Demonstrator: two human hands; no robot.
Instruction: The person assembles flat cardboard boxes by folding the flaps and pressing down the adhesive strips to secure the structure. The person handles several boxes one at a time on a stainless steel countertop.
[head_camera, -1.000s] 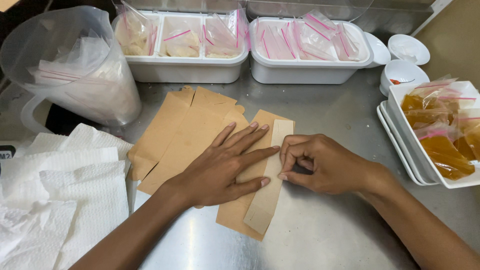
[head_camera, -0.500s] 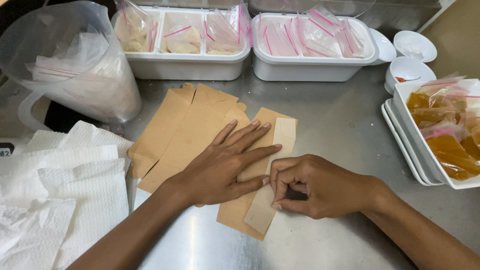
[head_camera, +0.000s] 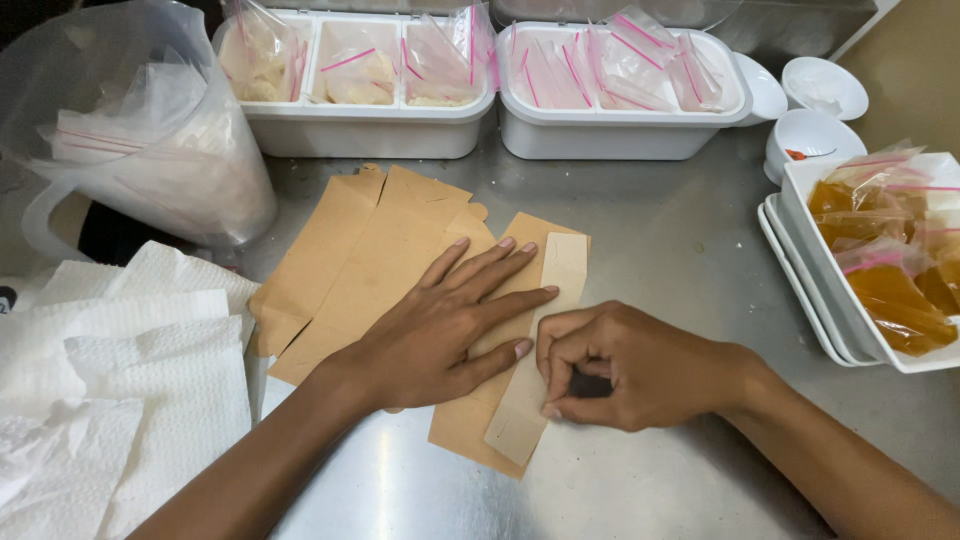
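Pressing flat with my left hand (head_camera: 440, 335), fingers spread and open, palm down on the brown paper envelope (head_camera: 480, 430) that lies on the steel table (head_camera: 660, 250). My right hand (head_camera: 625, 365) is curled just beside it, fingertips pinched on the pale strip (head_camera: 545, 350) running down the envelope's right edge; the hand is half clenched, thumb and forefinger touching the strip near its lower half. The envelope sits in the middle of the table, tilted, its lower corner towards me. More brown envelopes (head_camera: 350, 250) lie fanned out under and to the left of it, overlapping. White paper towels (head_camera: 110, 380) are stacked at the left edge. A clear plastic jug (head_camera: 130, 140) holding small bags stands at upper left. Two white tubs (head_camera: 600, 140) of small zip bags with pink seals sit along the far side. At right, a white tray (head_camera: 800, 270) holds bags of orange-brown sauce (head_camera: 880, 260). Two small white cups (head_camera: 815, 135) stand near the right tub.
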